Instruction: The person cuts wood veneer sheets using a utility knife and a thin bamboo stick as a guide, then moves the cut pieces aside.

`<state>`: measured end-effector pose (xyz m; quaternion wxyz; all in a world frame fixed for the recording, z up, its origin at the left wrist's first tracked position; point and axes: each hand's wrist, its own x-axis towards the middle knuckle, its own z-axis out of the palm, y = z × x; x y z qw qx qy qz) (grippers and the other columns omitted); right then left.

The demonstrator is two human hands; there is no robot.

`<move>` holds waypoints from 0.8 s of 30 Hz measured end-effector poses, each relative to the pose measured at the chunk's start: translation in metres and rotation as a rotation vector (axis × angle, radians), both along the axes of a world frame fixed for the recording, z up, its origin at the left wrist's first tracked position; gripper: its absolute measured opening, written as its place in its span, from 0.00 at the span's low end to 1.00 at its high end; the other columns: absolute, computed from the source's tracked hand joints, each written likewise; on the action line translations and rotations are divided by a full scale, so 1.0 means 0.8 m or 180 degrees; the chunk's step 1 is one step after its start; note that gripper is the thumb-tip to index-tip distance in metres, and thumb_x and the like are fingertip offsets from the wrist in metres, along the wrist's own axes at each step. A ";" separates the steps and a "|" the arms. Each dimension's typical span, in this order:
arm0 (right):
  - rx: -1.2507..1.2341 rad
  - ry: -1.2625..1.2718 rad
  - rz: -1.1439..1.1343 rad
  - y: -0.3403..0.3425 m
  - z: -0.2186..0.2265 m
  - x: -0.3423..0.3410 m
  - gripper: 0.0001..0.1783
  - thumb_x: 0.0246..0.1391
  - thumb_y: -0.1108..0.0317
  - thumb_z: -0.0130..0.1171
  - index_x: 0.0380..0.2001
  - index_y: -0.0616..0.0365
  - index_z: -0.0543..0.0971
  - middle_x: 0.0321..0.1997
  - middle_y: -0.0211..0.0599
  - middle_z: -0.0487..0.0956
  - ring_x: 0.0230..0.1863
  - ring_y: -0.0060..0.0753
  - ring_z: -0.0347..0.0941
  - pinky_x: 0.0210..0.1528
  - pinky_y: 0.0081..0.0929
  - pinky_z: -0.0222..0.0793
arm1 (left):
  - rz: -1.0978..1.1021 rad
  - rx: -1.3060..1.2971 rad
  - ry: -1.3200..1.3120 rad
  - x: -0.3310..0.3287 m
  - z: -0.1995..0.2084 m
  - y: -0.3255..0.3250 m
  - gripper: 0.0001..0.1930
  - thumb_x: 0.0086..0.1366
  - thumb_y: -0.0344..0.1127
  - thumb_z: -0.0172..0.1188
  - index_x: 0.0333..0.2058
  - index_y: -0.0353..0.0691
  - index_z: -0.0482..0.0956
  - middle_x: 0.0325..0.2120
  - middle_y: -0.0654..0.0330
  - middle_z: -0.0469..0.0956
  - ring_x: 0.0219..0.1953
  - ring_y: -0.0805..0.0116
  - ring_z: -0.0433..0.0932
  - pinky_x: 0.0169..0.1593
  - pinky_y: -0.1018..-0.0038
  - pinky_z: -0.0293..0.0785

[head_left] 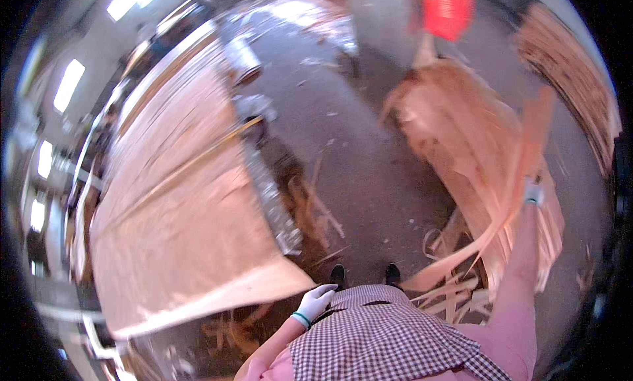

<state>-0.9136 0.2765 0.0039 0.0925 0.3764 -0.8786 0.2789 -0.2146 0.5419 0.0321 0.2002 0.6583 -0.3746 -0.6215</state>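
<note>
My right arm reaches out over a pile of thin wood veneer sheets (461, 137) on the right. My right hand (533, 190), in a white glove with a green-edged cuff, is closed on a long veneer strip (511, 206). The strip rises above the hand and curves down toward my feet; the fingers are partly hidden. My left hand (316, 303), also white-gloved, is at my waist with its fingers stretched out and nothing visible in it. It is nearest the front corner of a broad stack of veneer sheets (191, 249) on the left; whether it touches the corner, I cannot tell.
A yellowish stick (198, 155) lies across the left stack. Crumpled clear plastic (277, 216) runs along its edge. Veneer scraps (455, 292) litter the floor by my shoes (393, 273). Something red (448, 12) stands beyond the right pile, and another veneer stack (567, 78) is at the far right.
</note>
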 end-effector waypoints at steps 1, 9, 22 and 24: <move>-0.0312 -0.0132 0.0199 -0.026 0.020 0.024 0.25 0.55 0.55 0.53 0.51 0.58 0.72 0.44 0.46 0.78 0.41 0.44 0.77 0.42 0.37 0.71 | 0.0146 -0.0435 -0.0335 0.008 -0.006 0.036 0.17 0.66 0.38 0.53 0.51 0.38 0.75 0.36 0.63 0.78 0.32 0.78 0.74 0.39 0.77 0.72; -0.0537 -0.3356 0.1374 -0.025 -0.071 0.360 0.16 0.60 0.53 0.50 0.27 0.53 0.76 0.14 0.27 0.67 0.10 0.21 0.58 0.10 0.24 0.54 | 0.0702 0.0684 -0.0064 0.065 -0.030 0.135 0.34 0.66 0.53 0.50 0.63 0.36 0.57 0.51 0.51 0.72 0.38 0.68 0.78 0.47 0.70 0.71; 0.0867 -0.4017 0.3595 0.250 0.046 0.970 0.14 0.62 0.60 0.52 0.28 0.58 0.77 0.19 0.27 0.74 0.16 0.19 0.66 0.19 0.21 0.61 | 0.1097 0.0320 -0.0622 0.399 -0.012 0.331 0.20 0.67 0.45 0.50 0.50 0.39 0.76 0.38 0.57 0.81 0.36 0.69 0.79 0.44 0.73 0.73; 0.0650 -0.4094 0.3536 0.250 0.081 1.002 0.14 0.61 0.59 0.52 0.28 0.58 0.77 0.18 0.27 0.74 0.16 0.18 0.66 0.19 0.19 0.60 | 0.1277 0.0069 -0.0492 0.452 -0.005 0.330 0.19 0.67 0.43 0.51 0.50 0.38 0.76 0.36 0.58 0.81 0.34 0.72 0.79 0.42 0.75 0.74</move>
